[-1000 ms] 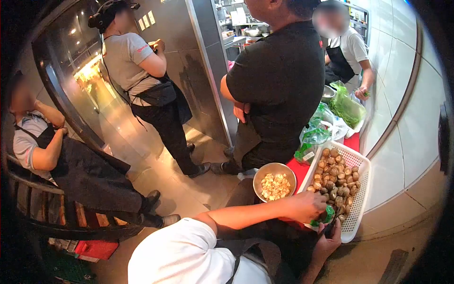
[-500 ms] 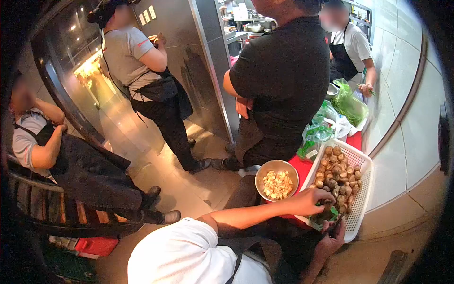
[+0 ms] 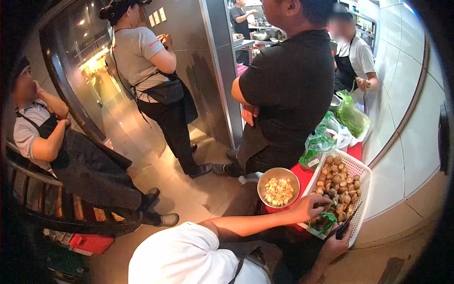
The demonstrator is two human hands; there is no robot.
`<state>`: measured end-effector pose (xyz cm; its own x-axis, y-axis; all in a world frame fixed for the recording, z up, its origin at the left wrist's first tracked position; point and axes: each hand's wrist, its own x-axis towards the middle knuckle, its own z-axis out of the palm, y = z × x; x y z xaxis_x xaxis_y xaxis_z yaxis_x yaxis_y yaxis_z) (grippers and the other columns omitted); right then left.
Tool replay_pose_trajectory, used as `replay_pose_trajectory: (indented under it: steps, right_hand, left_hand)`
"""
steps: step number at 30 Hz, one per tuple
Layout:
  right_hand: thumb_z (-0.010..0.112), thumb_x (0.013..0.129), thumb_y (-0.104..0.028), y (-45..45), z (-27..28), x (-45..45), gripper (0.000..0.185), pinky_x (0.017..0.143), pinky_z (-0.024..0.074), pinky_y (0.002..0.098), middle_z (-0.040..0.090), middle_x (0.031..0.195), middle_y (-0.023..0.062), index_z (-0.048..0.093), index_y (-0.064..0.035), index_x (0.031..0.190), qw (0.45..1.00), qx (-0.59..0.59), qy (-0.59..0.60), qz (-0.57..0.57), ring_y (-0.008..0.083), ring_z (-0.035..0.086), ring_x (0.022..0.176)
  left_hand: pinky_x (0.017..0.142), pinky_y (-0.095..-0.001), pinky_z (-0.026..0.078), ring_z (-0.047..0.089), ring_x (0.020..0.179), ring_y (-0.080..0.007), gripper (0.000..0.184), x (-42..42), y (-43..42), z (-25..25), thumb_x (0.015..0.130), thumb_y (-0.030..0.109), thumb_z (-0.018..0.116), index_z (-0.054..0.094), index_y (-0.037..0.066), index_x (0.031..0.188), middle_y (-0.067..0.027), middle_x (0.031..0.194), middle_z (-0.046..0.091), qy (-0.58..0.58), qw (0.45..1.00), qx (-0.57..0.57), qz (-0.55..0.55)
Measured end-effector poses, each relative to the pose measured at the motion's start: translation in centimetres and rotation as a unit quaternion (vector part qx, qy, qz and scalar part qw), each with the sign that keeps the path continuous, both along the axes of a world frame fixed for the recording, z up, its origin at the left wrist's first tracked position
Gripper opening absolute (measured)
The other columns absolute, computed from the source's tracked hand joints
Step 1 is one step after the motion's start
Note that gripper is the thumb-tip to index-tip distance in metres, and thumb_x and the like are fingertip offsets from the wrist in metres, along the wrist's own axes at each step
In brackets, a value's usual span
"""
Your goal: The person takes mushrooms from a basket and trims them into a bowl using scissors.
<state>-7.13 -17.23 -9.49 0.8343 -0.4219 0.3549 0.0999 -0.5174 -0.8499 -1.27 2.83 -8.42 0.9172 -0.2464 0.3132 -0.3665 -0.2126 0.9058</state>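
My left hand (image 3: 309, 209) reaches over the front of a white perforated basket (image 3: 365, 201) of brown mushrooms (image 3: 336, 182). Its fingers curl down among the mushrooms, and what they grip, if anything, is hidden. A green-edged plastic bag (image 3: 327, 222) with dark contents lies in the basket's near corner, just below that hand. At the near rim, my right hand (image 3: 338, 244) is closed around a dark slim tool (image 3: 344, 229), whose kind I cannot make out. A metal bowl (image 3: 297, 189) of pale cut pieces (image 3: 279, 191) stands left of the basket.
Under the basket is a red surface (image 3: 305, 174). Plastic bags (image 3: 326, 135) and leafy greens (image 3: 351, 118) lie beyond it. A person in black (image 3: 288, 90) stands close by; another (image 3: 355, 61) handles greens. Two more people stand to the left. A tiled wall (image 3: 390, 156) borders the right.
My left hand has shifted slightly left and down, with its fingers lower over the mushrooms. My right hand has moved a little right with the dark tool. The whole view has shifted slightly.
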Motion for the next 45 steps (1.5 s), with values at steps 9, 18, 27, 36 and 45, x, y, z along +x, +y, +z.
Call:
replay_pose_trajectory:
  steps: [9,18,27,36,45]
  right_hand:
    - [0.073,0.091,-0.005,0.4,1.1,-0.4,0.048,0.083,0.0565,0.0369,0.071,0.108,0.0215,0.057,0.0071,0.135,0.999,0.037,0.001,0.010,0.0243,0.068,0.092]
    - [0.068,0.094,-0.005,0.6,0.8,-0.6,0.045,0.075,0.0574,0.0375,0.071,0.102,0.0185,0.056,0.0064,0.135,0.997,0.056,-0.052,0.005,0.0223,0.068,0.087]
    - [0.068,0.096,-0.006,0.7,0.7,-1.0,0.045,0.077,0.0574,0.0367,0.071,0.099,0.0159,0.055,0.0055,0.137,0.997,0.065,-0.029,-0.002,0.0219,0.069,0.087]
    - [0.070,0.094,-0.005,0.2,-0.4,-1.0,0.043,0.080,0.0556,0.0369,0.071,0.097,0.0157,0.057,0.0068,0.134,0.998,0.053,-0.030,-0.004,0.0219,0.066,0.087]
    - [0.073,0.093,-0.007,0.7,0.4,-1.1,0.045,0.078,0.0553,0.0380,0.071,0.098,0.0163,0.058,0.0073,0.132,0.997,0.073,-0.025,-0.006,0.0213,0.065,0.086]
  left_hand:
    - [0.097,-0.0364,0.052,0.068,0.109,-0.0241,0.033,2.3,-0.2,0.4,0.091,0.007,0.064,0.068,0.009,0.125,-0.0131,0.118,0.071,-0.017,0.999,-0.026,0.014]
    - [0.102,-0.0287,0.047,0.061,0.115,-0.0122,0.034,3.1,-0.2,0.2,0.096,-0.002,0.058,0.063,0.002,0.130,-0.0065,0.123,0.068,0.104,0.979,-0.170,-0.052]
    - [0.100,-0.0290,0.048,0.060,0.113,-0.0107,0.037,2.6,0.2,0.5,0.094,-0.003,0.058,0.064,0.004,0.129,-0.0057,0.118,0.069,0.099,0.990,-0.101,-0.022]
    - [0.095,-0.0326,0.050,0.065,0.105,-0.0170,0.037,2.0,0.4,1.6,0.090,0.002,0.061,0.066,0.006,0.126,-0.0114,0.115,0.070,0.075,0.994,-0.077,-0.004]
    - [0.092,-0.0341,0.051,0.065,0.104,-0.0185,0.040,2.1,0.4,1.0,0.087,0.004,0.062,0.067,0.008,0.127,-0.0120,0.118,0.070,0.075,0.995,-0.059,-0.002]
